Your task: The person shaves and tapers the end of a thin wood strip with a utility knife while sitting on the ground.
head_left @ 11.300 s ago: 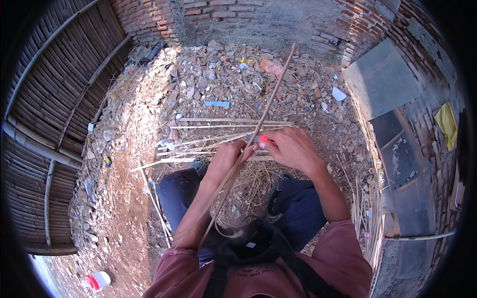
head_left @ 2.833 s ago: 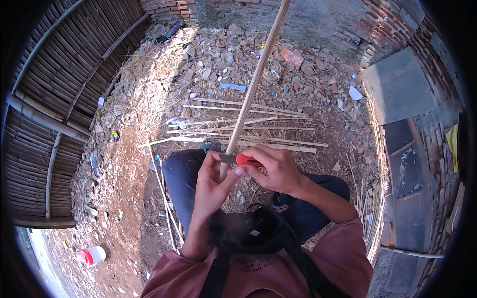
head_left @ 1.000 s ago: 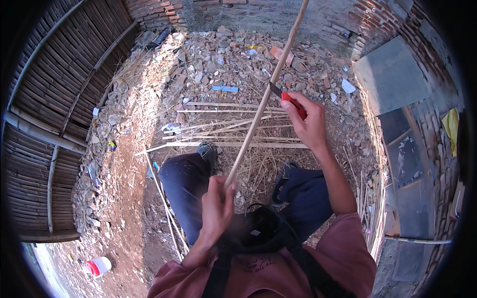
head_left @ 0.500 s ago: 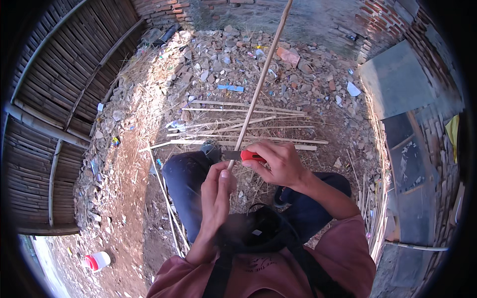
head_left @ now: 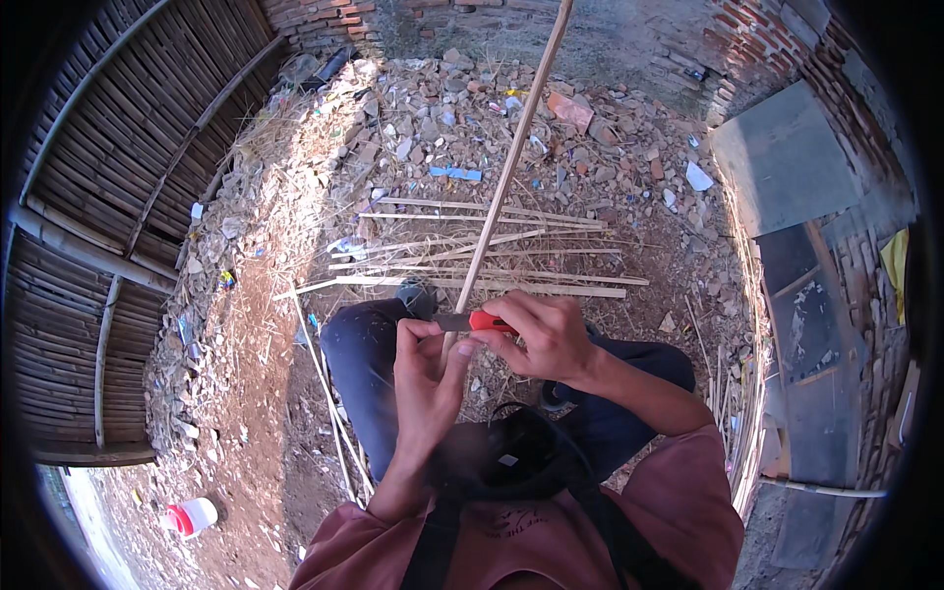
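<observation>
A long bamboo strip (head_left: 508, 175) slants from my lap up toward the far wall. My left hand (head_left: 425, 383) closes on its near end, the index finger at the blade's tip and the thumb spread to the right. In my right hand (head_left: 553, 336) is a red-handled utility knife (head_left: 485, 321), gripped with the fingers wrapped round it. Its dark blade lies across the strip, just above my left thumb. The strip's lowest end is partly hidden by the left hand.
Several pale bamboo strips (head_left: 492, 286) lie across the ground beyond my bent knees. Rubble (head_left: 433, 128) spreads up to the brick wall. A bamboo-slat panel (head_left: 108, 236) stands at left, a red-lidded white container (head_left: 192, 516) at lower left, and grey boards (head_left: 787, 157) at right.
The knife and my right hand have come slightly nearer and to the left along the strip. My left thumb has swung out to the right, away from the index finger.
</observation>
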`<action>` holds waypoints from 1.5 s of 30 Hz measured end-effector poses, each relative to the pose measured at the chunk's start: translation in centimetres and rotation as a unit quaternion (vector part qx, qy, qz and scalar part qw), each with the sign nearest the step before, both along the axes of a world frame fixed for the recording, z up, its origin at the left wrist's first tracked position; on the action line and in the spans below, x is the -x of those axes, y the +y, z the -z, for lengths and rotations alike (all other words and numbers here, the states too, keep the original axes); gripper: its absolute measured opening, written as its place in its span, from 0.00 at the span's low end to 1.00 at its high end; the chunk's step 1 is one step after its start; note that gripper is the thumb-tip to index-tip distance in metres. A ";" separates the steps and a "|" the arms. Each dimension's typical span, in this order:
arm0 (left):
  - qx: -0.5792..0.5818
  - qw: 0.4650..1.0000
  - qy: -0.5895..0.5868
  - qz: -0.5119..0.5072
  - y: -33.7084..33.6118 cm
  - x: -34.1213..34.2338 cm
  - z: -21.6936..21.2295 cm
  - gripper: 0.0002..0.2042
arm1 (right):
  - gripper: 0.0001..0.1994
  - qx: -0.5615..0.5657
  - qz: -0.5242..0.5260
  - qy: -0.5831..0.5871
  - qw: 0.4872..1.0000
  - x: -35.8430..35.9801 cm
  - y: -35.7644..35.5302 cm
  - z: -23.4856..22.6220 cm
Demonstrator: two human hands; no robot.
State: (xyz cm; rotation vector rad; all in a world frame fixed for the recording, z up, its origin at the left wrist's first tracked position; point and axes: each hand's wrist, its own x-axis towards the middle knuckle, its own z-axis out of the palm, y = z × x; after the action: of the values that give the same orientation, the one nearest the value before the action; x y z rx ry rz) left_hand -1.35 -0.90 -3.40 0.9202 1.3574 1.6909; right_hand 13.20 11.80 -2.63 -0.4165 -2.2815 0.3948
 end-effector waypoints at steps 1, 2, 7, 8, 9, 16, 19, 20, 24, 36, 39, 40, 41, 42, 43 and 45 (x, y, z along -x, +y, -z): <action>0.013 1.000 0.004 -0.010 -0.1 0.0 -0.1 0.14 | 0.12 -0.002 0.010 -0.004 1.000 -0.1 0.0 -0.1; 0.013 1.000 0.004 -0.009 -0.2 0.0 -0.1 0.14 | 0.12 -0.005 0.019 -0.008 1.000 -0.1 0.0 -0.2; 0.066 0.995 0.069 -0.013 -1.1 0.1 0.6 0.12 | 0.12 0.004 0.050 0.047 0.998 -0.4 1.9 -1.3; 0.066 0.995 0.069 -0.013 -1.1 0.0 0.6 0.12 | 0.12 0.004 0.058 0.032 0.998 -0.7 2.0 -1.7; 0.062 0.995 0.073 -0.015 -1.1 -0.1 0.5 0.12 | 0.12 0.005 0.067 0.017 0.998 -0.9 2.1 -2.0; 0.060 0.984 0.166 -0.036 -0.8 -0.2 0.8 0.11 | 0.11 -0.013 0.071 0.038 0.997 -1.1 3.3 -1.7; 0.052 0.977 0.200 -0.047 -0.8 -0.2 0.7 0.11 | 0.11 -0.004 0.073 0.020 0.997 -1.1 3.3 -2.1; 0.052 0.977 0.200 -0.046 -0.9 -0.2 0.7 0.11 | 0.10 -0.008 0.070 0.024 0.997 -1.1 3.3 -2.1; 0.074 0.969 0.232 -0.044 -1.6 0.0 0.9 0.11 | 0.09 0.002 0.099 0.041 0.994 -1.3 4.1 -2.3; 0.106 0.954 0.280 -0.015 -4.6 -0.3 2.4 0.10 | 0.12 0.061 0.230 0.063 0.969 -4.3 11.0 -3.8; 0.112 0.953 0.283 0.011 -6.1 -0.4 2.4 0.09 | 0.13 0.101 0.307 0.041 0.945 -6.4 14.3 -4.5; 0.130 0.951 0.279 0.024 -6.3 -0.4 2.1 0.09 | 0.13 0.100 0.310 0.041 0.945 -7.1 15.1 -4.3; 0.128 0.951 0.279 0.026 -6.2 -0.5 1.8 0.09 | 0.13 0.099 0.317 0.073 0.940 -7.7 15.8 -3.9; 0.130 0.956 0.261 0.032 -6.2 -0.4 1.5 0.09 | 0.13 0.098 0.319 0.106 0.937 -7.5 16.0 -3.9; 0.132 0.960 0.242 0.038 -6.1 -0.4 1.3 0.09 | 0.13 0.098 0.317 0.106 0.938 -7.3 15.8 -3.7; 0.134 0.970 0.200 0.039 -5.8 0.0 1.8 0.09 | 0.13 0.120 0.249 0.116 0.954 -7.0 14.6 -3.0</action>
State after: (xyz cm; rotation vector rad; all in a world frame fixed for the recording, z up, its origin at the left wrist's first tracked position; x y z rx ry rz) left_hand -1.33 -6.70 -5.19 1.1771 1.7385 1.2632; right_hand 20.15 26.35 0.41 -0.9903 -1.8230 0.4341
